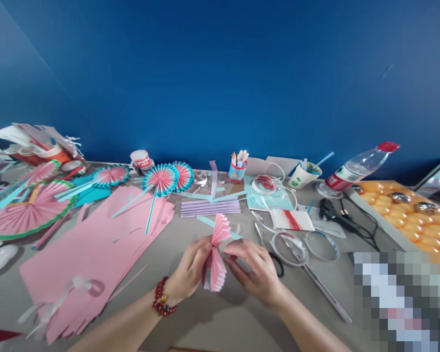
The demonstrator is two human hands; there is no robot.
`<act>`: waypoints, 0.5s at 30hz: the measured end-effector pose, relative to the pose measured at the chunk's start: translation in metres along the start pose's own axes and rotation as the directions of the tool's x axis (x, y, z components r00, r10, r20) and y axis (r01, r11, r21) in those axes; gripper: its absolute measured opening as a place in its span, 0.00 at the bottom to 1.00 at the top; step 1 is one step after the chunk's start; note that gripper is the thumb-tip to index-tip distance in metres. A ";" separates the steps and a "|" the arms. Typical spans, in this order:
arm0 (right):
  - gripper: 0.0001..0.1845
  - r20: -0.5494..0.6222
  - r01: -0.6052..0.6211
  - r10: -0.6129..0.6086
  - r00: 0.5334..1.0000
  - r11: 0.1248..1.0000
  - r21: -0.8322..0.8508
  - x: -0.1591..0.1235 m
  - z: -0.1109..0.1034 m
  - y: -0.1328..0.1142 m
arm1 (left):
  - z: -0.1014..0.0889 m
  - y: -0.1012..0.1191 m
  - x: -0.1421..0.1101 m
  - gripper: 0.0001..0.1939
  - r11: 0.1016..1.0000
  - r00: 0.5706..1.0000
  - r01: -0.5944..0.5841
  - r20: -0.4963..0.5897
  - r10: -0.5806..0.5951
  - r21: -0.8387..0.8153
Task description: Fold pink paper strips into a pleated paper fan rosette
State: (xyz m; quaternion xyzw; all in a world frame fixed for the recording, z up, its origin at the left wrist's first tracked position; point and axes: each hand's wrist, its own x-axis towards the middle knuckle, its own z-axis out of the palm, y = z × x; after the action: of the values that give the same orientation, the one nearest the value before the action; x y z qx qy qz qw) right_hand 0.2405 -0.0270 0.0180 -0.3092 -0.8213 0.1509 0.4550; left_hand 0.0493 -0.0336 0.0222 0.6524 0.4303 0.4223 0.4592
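My left hand (188,269) pinches a pink pleated paper (217,269) at its narrow middle, where the folds are drawn together. Its two ends spread out like a bow, one upward and one downward. Just right of the paper is my right hand (254,269), fingers curved and apart from the thumb, with nothing visible between them. Behind the pleated paper lies a folded purple paper strip (210,209). Finished-looking pink and blue paper fans (161,180) on sticks rest at the back left of my hands.
Pink paper sheets (95,239) cover the left side. At the back stand a pen cup (237,171), a paper cup (303,176) and a tilted-looking bottle (355,171). Tape rolls (289,249), black-handled scissors (277,264) and a utility knife (328,293) lie to the right.
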 end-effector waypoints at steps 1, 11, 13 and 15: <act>0.14 -0.008 -0.019 0.019 1.000 1.000 -0.002 0.000 0.001 0.000 | 0.000 -0.002 -0.001 0.23 1.000 1.000 0.002 0.011 -0.002 -0.013; 0.15 -0.091 -0.021 0.031 0.995 0.993 0.114 0.007 -0.005 -0.005 | 0.002 -0.008 0.000 0.22 0.984 0.991 0.075 0.122 -0.056 -0.160; 0.19 -0.093 -0.001 0.012 0.996 0.993 0.118 0.005 -0.006 -0.007 | 0.003 -0.004 0.001 0.22 0.983 0.990 0.055 0.140 -0.030 -0.177; 0.22 -0.080 -0.042 0.052 0.995 0.992 0.119 0.002 -0.006 -0.007 | 0.004 -0.003 0.002 0.22 0.983 0.990 0.051 0.142 -0.026 -0.175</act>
State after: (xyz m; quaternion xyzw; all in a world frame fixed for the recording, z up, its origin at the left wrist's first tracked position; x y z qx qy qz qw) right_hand 0.2423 -0.0311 0.0265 -0.3075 -0.7839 0.1965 0.5023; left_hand 0.0531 -0.0326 0.0190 0.6282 0.3704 0.4036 0.5525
